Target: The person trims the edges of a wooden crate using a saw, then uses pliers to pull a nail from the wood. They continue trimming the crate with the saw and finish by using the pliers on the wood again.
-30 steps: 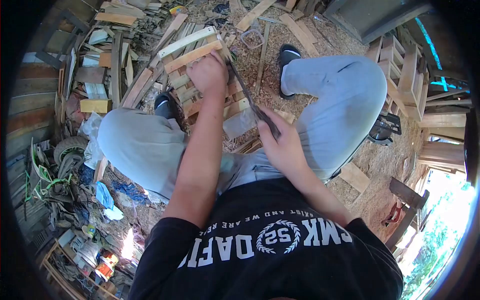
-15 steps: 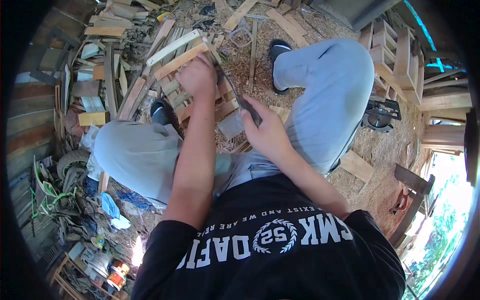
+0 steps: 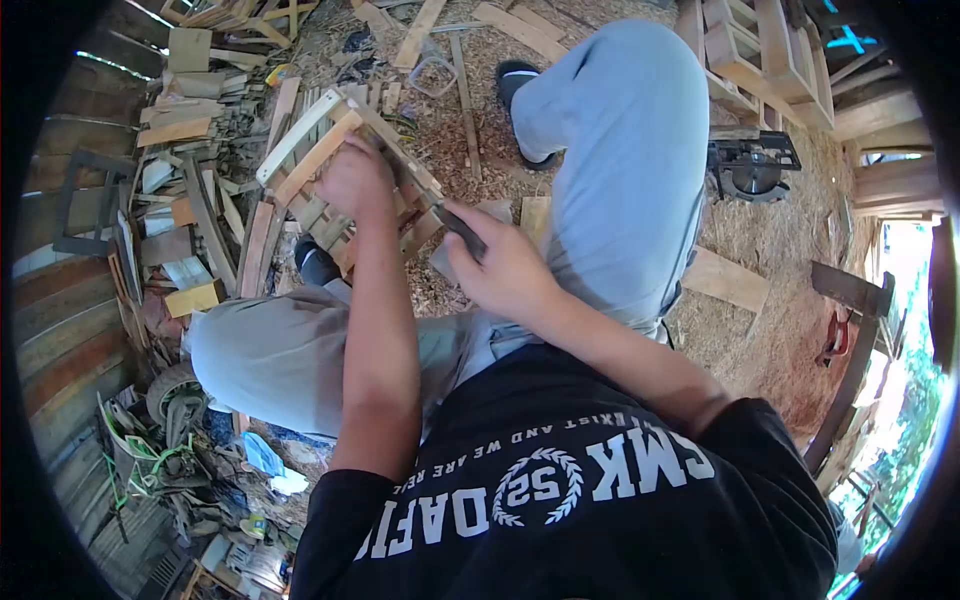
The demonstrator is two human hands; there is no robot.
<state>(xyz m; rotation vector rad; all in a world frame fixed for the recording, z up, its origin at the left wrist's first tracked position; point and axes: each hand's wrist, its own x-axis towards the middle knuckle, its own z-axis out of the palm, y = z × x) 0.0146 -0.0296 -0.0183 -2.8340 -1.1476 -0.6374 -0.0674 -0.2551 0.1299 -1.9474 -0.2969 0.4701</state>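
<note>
A small slatted wooden crate stands tilted between the person's legs. My left hand is closed on one of its upper slats, with the fingertips partly hidden. My right hand wraps round a dark tool, which points up-left to the crate's right edge. What the tool's far end is cannot be made out.
Wood offcuts are heaped at the upper left. A circular saw sits on sawdust at the right, below wooden frames. A flat board lies beside the right leg. A clear container is beyond the crate.
The camera view has shifted, so the crate and legs appear farther left. Both hands keep their grips, and the right hand with the tool stays at the crate's right side.
</note>
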